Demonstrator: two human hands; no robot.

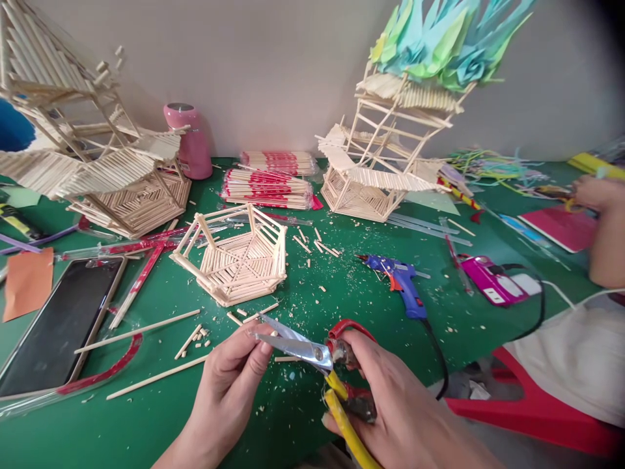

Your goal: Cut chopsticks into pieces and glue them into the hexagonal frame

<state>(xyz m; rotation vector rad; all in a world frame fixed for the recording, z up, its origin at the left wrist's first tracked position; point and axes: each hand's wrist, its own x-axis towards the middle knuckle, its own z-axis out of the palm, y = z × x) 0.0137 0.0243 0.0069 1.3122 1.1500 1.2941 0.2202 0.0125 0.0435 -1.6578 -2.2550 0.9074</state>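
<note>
Scissors [303, 352] with red and yellow handles are in my right hand [385, 391], its fingers wrapped round the grips and the blades parted, pointing left. My left hand [232, 384] pinches a small wooden stick piece [274, 333] between thumb and forefinger, right at the blades. Just beyond the hands sits a low basket-like frame of sticks [239, 260] with a spiral-patterned base. Short cut pieces [198, 333] and longer loose sticks [156, 378] lie to the left of my left hand.
A blue glue gun [405, 283] and a magenta device [498, 280] with cables lie right. Stick towers [131, 195] [385, 150] stand at the back, beside stick packs [268, 189] and a pink bottle [190, 143]. A phone [63, 319] lies left. Another person's hand [593, 192] is far right.
</note>
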